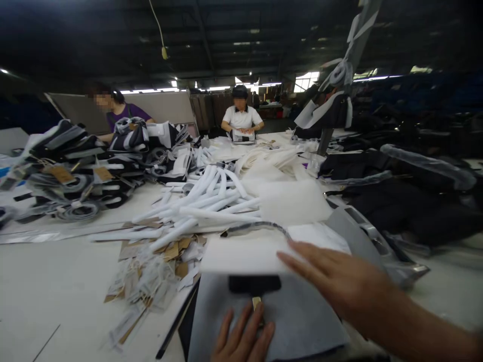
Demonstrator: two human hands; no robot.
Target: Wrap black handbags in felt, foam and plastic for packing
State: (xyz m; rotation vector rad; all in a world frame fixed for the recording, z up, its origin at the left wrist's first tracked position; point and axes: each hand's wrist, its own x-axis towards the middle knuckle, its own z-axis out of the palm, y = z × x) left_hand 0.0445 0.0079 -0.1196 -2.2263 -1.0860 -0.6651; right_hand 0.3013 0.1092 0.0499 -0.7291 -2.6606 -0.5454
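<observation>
A grey flat-sided item, apparently a bag (302, 322), lies in front of me at the bottom of the head view. My left hand (243, 337) rests on it with fingers apart, touching a small pale metallic-looking piece (256, 301) below a black strip (254, 284). Across its far side is a white sheet (241, 256), which looks folded over. My right hand (335, 274) reaches in from the right, its outstretched fingers against the sheet's right end. A dark curved handle or cord (260, 225) arches just behind the sheet.
Paper tags (151, 276) lie left of the bag, with white foam tubes (211, 201) behind. Strapped black-and-grey items (75, 171) are heaped far left. Black fabric goods (415, 201) fill the right side. Two co-workers (241, 118) are across the table, near a slanted post (354, 55).
</observation>
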